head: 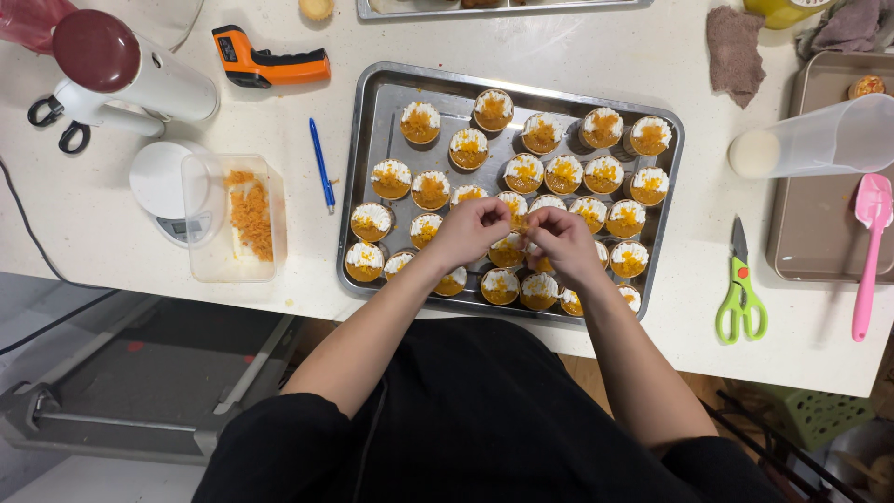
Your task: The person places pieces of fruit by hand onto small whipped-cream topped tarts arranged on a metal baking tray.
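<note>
Cupcakes: small orange cakes (544,133) with white cream and orange crumbs stand in rows on a metal baking tray (371,149) on the white counter (112,233).
Left hand: left hand (470,229) hovers over the tray's middle rows, fingertips pinched together on orange crumbs.
Right hand: right hand (562,241) is just beside it, fingers likewise pinched; the two nearly touch.
Left of tray: blue pen (321,164), clear tub of orange crumbs (250,216), small scale (158,186), orange infrared thermometer (265,61).
Right of tray: green scissors (740,296), pink spatula (870,251), clear measuring jug (819,138).
</note>
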